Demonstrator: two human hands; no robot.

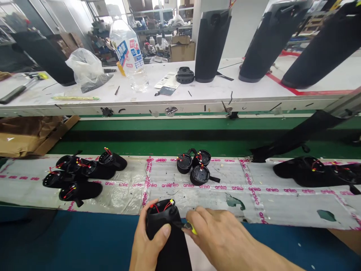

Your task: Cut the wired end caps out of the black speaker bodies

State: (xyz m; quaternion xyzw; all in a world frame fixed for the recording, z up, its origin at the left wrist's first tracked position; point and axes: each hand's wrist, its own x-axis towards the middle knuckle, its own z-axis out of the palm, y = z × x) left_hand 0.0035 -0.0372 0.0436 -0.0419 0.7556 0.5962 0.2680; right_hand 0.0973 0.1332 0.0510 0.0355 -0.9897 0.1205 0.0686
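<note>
My left hand (152,237) is wrapped around the upper part of a black fabric-covered cylinder (173,244), which looks like a speaker body. Its open end faces up, with red wires and small connectors (171,203) sticking out. In my closed right hand (217,233) is a small yellow utility knife (191,228), mostly covered by the fingers. The knife's front end is at the right side of the cylinder, by a black strap (178,224) near the rim. Whether the blade touches the strap or the fabric, I cannot make out.
Similar cylinders lie in a cluster (84,169) at left and another (310,171) at right; three short ones (197,167) stand mid-bench on plastic sheeting (175,192). A raised white shelf (113,88) behind carries a water bottle (129,56), a plastic bag (87,67) and upright cylinders (211,45).
</note>
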